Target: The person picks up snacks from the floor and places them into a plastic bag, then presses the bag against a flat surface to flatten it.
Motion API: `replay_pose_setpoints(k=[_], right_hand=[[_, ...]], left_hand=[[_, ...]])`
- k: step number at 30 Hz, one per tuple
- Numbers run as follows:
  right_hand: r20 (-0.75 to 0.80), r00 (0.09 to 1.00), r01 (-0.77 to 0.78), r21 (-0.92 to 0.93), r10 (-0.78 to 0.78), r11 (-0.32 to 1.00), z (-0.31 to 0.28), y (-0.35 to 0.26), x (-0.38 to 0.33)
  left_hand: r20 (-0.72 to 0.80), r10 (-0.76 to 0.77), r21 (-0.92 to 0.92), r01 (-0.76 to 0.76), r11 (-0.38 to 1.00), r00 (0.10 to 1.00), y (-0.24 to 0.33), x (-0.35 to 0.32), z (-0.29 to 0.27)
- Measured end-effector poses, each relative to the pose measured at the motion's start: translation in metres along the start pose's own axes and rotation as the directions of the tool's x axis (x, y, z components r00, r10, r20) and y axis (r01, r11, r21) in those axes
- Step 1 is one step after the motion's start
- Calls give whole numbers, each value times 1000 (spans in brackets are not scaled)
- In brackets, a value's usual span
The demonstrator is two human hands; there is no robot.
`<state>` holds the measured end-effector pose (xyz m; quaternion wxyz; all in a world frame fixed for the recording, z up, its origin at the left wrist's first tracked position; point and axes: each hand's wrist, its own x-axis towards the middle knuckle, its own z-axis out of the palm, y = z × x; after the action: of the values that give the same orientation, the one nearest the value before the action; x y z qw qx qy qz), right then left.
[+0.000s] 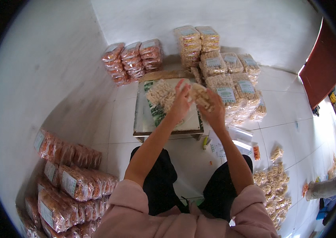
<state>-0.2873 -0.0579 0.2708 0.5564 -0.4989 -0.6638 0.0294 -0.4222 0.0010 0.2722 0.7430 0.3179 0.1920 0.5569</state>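
Over a low table [142,119], my right hand [215,112] is closed around a clear plastic packet of pale snacks [200,96]. My left hand [181,104], its fingers curled and slightly blurred, grips the left edge of that same packet. More packets of pale snacks [160,93] lie on the tabletop just left of my left hand. A green-and-white printed sheet [156,113] shows beneath them.
Stacked bags of pale snacks [225,93] stand right of the table, orange snack bags [132,59] by the back wall. More orange bags [71,184] pile at left. Clear plastic sheets [239,139], a small orange packet [256,152] and loose pale packets [273,184] lie on the floor at right.
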Motion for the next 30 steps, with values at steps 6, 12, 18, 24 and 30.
replay_pose_setpoints(k=[6, 12, 18, 24, 30], right_hand=[[-316, 843, -439, 62, 435, 896, -11, 49, -6], [-235, 279, -594, 720, 931, 359, 49, 96, -105], [-181, 206, -848, 457, 962, 268, 83, 110, -165], [-175, 560, -804, 121, 810, 582, 98, 91, -145], [-131, 740, -666, -7, 660, 746, 129, 98, -128]], left_hand=[[-223, 355, 565, -176, 806, 908, 41, 10, -126], [255, 356, 963, -205, -175, 899, -19, -14, -161], [167, 181, 899, -75, -431, 969, -103, -24, -120], [202, 361, 845, 25, -534, 910, -117, -1, -134], [232, 401, 947, -112, -300, 886, -124, 10, -132]])
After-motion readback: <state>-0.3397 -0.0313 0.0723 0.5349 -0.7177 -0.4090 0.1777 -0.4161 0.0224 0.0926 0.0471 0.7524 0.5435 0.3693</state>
